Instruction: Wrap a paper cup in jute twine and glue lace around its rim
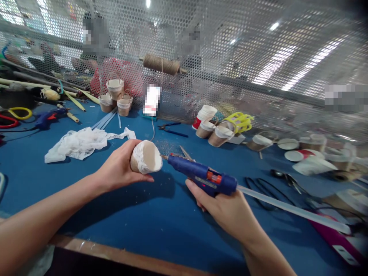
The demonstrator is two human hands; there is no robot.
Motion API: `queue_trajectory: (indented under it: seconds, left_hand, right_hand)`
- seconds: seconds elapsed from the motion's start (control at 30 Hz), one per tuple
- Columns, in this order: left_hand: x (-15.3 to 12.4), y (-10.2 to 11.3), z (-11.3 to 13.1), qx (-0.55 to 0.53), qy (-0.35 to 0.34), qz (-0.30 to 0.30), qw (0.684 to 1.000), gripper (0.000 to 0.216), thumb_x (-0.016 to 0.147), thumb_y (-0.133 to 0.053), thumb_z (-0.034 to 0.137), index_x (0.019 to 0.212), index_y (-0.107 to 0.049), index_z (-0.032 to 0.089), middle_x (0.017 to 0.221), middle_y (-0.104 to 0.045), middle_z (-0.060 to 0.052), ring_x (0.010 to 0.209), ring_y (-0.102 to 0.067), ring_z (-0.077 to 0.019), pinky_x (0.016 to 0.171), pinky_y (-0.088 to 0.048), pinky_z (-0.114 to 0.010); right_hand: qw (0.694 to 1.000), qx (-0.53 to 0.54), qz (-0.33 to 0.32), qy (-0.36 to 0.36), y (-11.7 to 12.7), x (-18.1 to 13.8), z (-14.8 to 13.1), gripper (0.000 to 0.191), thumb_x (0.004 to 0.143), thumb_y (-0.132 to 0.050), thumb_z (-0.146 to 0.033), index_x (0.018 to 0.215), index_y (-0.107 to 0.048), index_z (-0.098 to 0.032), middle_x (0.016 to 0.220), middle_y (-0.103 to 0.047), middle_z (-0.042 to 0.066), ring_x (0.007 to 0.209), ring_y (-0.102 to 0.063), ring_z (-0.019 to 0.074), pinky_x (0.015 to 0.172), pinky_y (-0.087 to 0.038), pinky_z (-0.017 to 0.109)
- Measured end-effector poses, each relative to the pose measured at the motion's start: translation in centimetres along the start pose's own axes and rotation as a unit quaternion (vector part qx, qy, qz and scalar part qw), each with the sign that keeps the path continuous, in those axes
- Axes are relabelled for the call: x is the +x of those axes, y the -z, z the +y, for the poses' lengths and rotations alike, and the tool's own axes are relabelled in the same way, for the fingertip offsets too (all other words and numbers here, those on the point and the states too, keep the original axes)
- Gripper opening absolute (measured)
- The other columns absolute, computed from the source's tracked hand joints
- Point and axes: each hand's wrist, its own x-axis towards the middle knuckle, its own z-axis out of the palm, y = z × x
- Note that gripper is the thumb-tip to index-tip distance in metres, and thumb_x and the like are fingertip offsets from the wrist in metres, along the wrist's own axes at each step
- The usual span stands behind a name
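Observation:
My left hand is wrapped round a small burlap-covered cup, tilted on its side with its end toward me. White lace runs around the cup near its rim. In my right hand is a blue hot glue gun, its nozzle pointing left and close to the cup's lace edge; whether it touches I cannot tell. A long clear glue stick sticks out of the gun's back. Behind my left hand lies a heap of white lace ribbon on the blue table.
Finished-looking burlap cups with handles stand at the back left. Dark pliers and scissors lie mid-table. More cups and a yellow basket stand right. A second glue gun lies left. Perforated mesh bounds the back, holding a twine spool.

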Motion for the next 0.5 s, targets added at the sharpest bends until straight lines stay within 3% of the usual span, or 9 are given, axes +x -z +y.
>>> queue_trajectory:
  seconds: [0.13,0.3,0.5]
  left_hand:
    - [-0.03,0.06,0.11,0.009,-0.004,0.000,1.000,0.065,0.058,-0.076,0.045,0.107,-0.045,0.016,0.103,-0.059,-0.010,0.093,-0.058,-0.0259,0.080,-0.047,-0.039]
    - [-0.11,0.09,0.23,0.018,-0.003,0.002,1.000,0.067,0.057,-0.076,0.046,0.108,-0.045,0.016,0.104,-0.059,-0.010,0.094,-0.058,-0.0259,0.080,-0.047,-0.038]
    - [-0.04,-0.04,0.40,0.020,-0.004,0.008,1.000,0.067,0.057,-0.076,0.046,0.108,-0.045,0.016,0.102,-0.059,-0.009,0.093,-0.058,-0.0257,0.079,-0.047,-0.037]
  right_hand:
    - [0.999,0.020,0.014,0.028,0.22,0.00,0.41,0.013,0.068,-0.066,-0.038,0.072,-0.069,-0.026,0.043,-0.049,0.000,0.050,-0.056,0.0207,0.044,-0.042,0.029]
    - [0.995,-0.062,-0.036,0.072,0.69,0.08,0.72,0.014,0.068,-0.063,-0.030,0.078,-0.072,-0.026,0.044,-0.052,0.000,0.043,-0.050,0.0158,0.045,-0.040,0.028]
    - [0.990,-0.100,-0.026,0.094,0.91,0.38,0.11,0.015,0.071,-0.061,-0.035,0.075,-0.071,-0.025,0.043,-0.051,0.000,0.043,-0.051,0.0171,0.045,-0.041,0.029]
